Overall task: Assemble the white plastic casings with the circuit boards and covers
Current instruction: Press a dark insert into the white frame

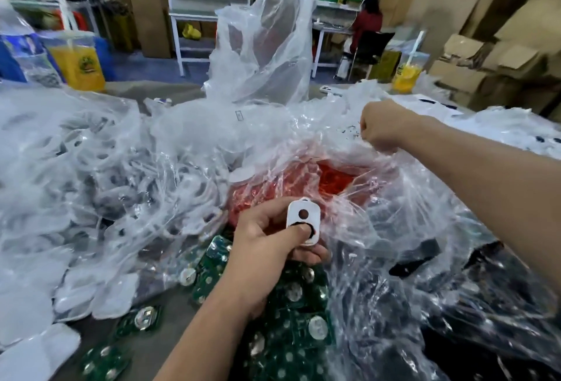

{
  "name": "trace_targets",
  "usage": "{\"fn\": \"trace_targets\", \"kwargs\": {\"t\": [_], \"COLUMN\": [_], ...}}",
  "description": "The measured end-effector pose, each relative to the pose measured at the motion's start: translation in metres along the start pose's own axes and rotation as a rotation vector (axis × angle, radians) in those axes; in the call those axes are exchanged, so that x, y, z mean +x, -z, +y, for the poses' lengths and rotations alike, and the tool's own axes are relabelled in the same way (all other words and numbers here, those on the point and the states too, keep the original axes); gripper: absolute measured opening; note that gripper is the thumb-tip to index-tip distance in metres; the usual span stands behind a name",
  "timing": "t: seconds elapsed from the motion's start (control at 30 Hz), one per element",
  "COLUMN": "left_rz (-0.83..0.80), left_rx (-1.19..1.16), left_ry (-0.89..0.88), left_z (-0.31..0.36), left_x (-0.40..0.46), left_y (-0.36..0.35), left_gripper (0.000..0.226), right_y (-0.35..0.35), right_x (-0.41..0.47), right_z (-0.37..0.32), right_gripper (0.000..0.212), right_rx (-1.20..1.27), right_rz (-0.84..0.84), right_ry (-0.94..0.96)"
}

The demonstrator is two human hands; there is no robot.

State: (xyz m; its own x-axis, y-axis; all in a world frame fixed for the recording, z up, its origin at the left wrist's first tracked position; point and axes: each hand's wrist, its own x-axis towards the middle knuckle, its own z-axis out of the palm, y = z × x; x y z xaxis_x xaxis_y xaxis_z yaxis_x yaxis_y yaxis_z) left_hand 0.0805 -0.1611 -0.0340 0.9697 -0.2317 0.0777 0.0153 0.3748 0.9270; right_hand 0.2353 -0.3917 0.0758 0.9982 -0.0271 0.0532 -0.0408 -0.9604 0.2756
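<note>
Left hand (267, 238) grips 1 white casing (303, 222) near centre, thumb pressed over its lower hole. Right hand (382, 125), far right, pinches the rim of the clear bag (394, 198) of red parts (334, 180). We judge: keep the rim lifted, reach in for 1 part only, casing held level. Boards (300, 307) lie just nearer.

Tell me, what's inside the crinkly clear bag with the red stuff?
Inside the clear bag sits a heap of small red pieces. The crinkled plastic blurs them, so what they are cannot be told. The right hand pinches the bag's edge; anything deeper is hidden.
</note>
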Motion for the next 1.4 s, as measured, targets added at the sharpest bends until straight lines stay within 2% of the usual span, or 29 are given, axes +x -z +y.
{"fn": "trace_targets", "kwargs": {"t": [0.07, 0.13, 0.3, 0.4, 0.57, 0.67, 0.8, 0.93, 1.07, 1.23, 1.3, 1.4], "left_rz": [0.004, 0.012, -0.033, -0.061, -0.063, -0.055, -0.024, 0.019, 0.069, 0.064, 0.068, 0.061], "left_rx": [-0.047, -0.079, -0.101, -0.106, -0.112, -0.106, -0.093, -0.079, -0.063, -0.017, -0.012, -0.016], "left_ry": [0.005, 0.004, 0.022, 0.024, -0.002, -0.016, -0.014, 0.006, 0.034, 0.029, 0.024, 0.024], "left_z": [-0.001, -0.003, -0.001, 0.002, -0.001, -0.002, -0.004, -0.004, -0.003, -0.004, -0.004, -0.003], "left_x": [0.003, 0.005, 0.008, 0.011, 0.015, 0.014, 0.011, 0.008, 0.006, 0.005, 0.005, 0.005], "left_y": [0.000, 0.001, 0.003, 0.004, 0.002, 0.000, -0.001, -0.001, -0.004, -0.006, -0.006, -0.007], "left_gripper": [0.029, 0.030, 0.030, 0.029, 0.031, 0.030, 0.029, 0.028, 0.030, 0.031, 0.030, 0.031], "right_y": [0.001, 0.000, -0.020, -0.032, -0.042, -0.047, -0.044, -0.028, -0.003, 0.005, 0.007, 0.020], "right_x": [0.015, 0.038, 0.077, 0.088, 0.092, 0.080, 0.066, 0.045, 0.022, 0.011, 0.008, -0.001], "right_z": [-0.007, -0.016, -0.034, -0.035, -0.023, -0.013, -0.011, -0.010, -0.010, -0.008, -0.006, -0.006], "right_gripper": [0.016, 0.019, 0.029, 0.031, 0.018, 0.026, 0.026, 0.030, 0.049, 0.049, 0.043, 0.021], "right_rx": [-0.139, -0.147, -0.106, -0.107, 0.026, 0.067, 0.049, 0.226, 0.375, 0.369, 0.378, 0.611], "right_rz": [0.163, 0.228, -0.077, -0.129, 0.050, 0.139, 0.204, 0.314, 0.248, 0.223, 0.258, 0.389], "right_ry": [0.031, 0.062, 0.109, 0.112, 0.021, -0.053, -0.018, -0.149, -0.188, -0.195, -0.196, -0.161]}}
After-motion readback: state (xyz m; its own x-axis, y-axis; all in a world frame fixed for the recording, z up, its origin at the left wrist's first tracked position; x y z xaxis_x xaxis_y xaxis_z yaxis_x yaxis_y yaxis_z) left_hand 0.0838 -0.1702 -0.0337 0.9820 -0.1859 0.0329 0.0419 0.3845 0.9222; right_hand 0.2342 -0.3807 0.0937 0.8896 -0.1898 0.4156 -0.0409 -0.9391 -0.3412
